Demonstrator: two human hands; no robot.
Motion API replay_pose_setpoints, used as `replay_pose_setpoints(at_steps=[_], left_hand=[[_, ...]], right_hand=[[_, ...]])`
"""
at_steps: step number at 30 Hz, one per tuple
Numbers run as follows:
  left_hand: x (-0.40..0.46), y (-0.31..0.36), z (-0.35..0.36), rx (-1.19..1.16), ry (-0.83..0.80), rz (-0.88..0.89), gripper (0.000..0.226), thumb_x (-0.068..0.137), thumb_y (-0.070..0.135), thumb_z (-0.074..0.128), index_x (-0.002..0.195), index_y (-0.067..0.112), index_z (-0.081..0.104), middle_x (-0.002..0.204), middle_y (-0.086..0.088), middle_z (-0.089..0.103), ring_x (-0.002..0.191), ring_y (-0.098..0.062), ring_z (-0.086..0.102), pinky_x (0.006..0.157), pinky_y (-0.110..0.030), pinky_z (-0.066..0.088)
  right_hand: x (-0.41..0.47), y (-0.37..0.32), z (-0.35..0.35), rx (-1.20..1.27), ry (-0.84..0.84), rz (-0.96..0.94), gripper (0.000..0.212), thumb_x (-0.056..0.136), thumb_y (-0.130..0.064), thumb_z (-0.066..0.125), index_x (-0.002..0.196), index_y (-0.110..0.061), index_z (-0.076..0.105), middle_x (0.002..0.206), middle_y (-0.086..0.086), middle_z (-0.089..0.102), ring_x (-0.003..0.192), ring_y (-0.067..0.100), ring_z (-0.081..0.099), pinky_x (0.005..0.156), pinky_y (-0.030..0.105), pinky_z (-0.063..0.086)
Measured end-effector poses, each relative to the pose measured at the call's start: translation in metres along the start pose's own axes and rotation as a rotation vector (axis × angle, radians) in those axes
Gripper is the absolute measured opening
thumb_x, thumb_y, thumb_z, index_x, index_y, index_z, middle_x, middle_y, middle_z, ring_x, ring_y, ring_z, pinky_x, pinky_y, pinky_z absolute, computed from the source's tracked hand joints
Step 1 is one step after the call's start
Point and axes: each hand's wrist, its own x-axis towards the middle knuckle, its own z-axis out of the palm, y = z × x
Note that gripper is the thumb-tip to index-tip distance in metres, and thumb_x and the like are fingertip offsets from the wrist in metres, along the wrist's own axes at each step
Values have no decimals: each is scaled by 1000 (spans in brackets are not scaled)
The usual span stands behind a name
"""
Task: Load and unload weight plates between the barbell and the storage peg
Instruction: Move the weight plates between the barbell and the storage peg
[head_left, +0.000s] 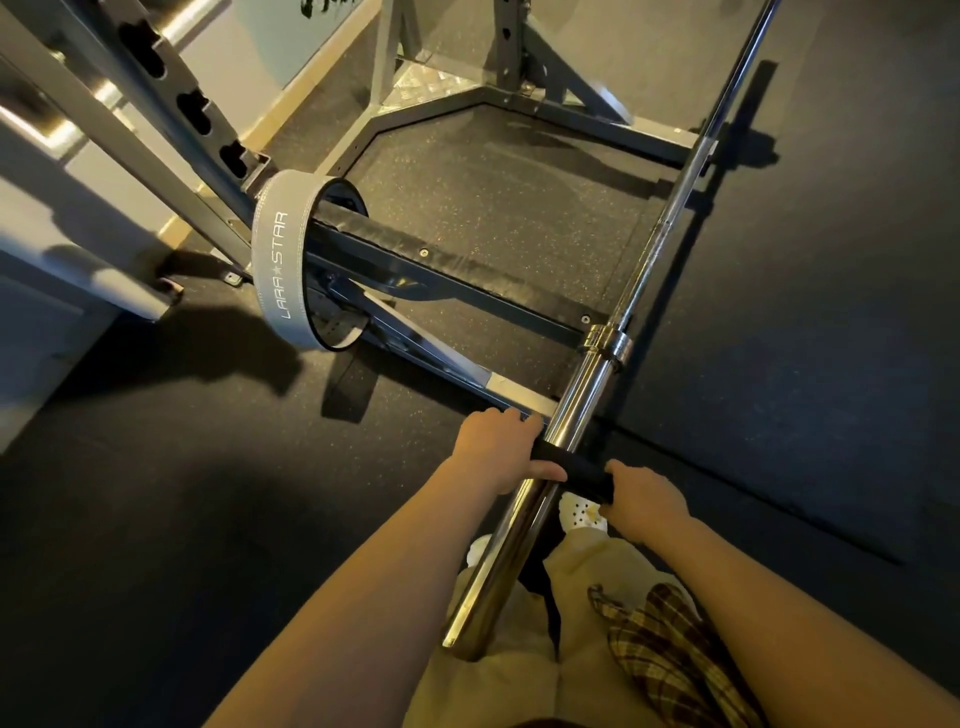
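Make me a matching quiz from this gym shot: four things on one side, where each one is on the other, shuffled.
Things:
1. belt
2. plate
3. collar
4. plaid cloth

Places:
A. on the barbell, where shaft meets sleeve
B. looped around the rack's padded arm
C. gripped edge-on by left hand and right hand, on the sleeve
D. bottom right, by the person's leg

Pairs: 1-B, 2-C, 3-A, 4-D
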Motion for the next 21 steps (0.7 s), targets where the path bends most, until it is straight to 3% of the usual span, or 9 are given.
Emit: replay_pose_setpoints(at_steps=[3, 7, 13, 18, 21], left_hand=[[-11, 10, 11, 129, 72, 10, 71, 85, 75, 38, 126, 17, 49, 116, -7, 59, 108, -26, 57, 99, -41, 40], [-28, 7, 26, 18, 124, -31, 69, 87, 73, 36, 127, 18, 46, 124, -4, 55, 116, -25, 53, 104, -40, 36], [-29, -5, 24, -123, 80, -60, 63, 87, 72, 39, 124, 21, 46, 117, 0, 55, 108, -20, 55, 97, -38, 42], [-39, -32, 41, -430, -13, -84, 61, 87, 65, 50, 132, 25, 42, 125, 3, 52, 105, -15, 54, 91, -36, 48], [-38, -38, 42, -394, -47, -72, 64, 84, 68, 53, 131, 26, 43, 121, 5, 53, 103, -14, 56, 93, -39, 49]], right_hand=[[-6, 3, 12, 81, -35, -3, 36, 90, -29, 62, 122, -27, 47, 86, -7, 55, 70, 9, 58, 61, 25, 51], [-13, -1, 18, 77, -39, -19, 33, 91, -30, 61, 121, -27, 48, 92, -7, 58, 78, 10, 60, 69, 27, 54], [-20, -13, 1, -35, -67, -31, 32, 91, -28, 60, 121, -25, 51, 96, -4, 57, 83, 13, 60, 74, 28, 52], [-29, -35, 1, -204, -36, -73, 34, 91, -24, 60, 123, -19, 52, 105, 1, 60, 86, 15, 56, 76, 28, 47], [-35, -41, 2, -218, 2, -84, 31, 91, -23, 60, 120, -17, 54, 98, 1, 58, 82, 15, 53, 73, 28, 45]])
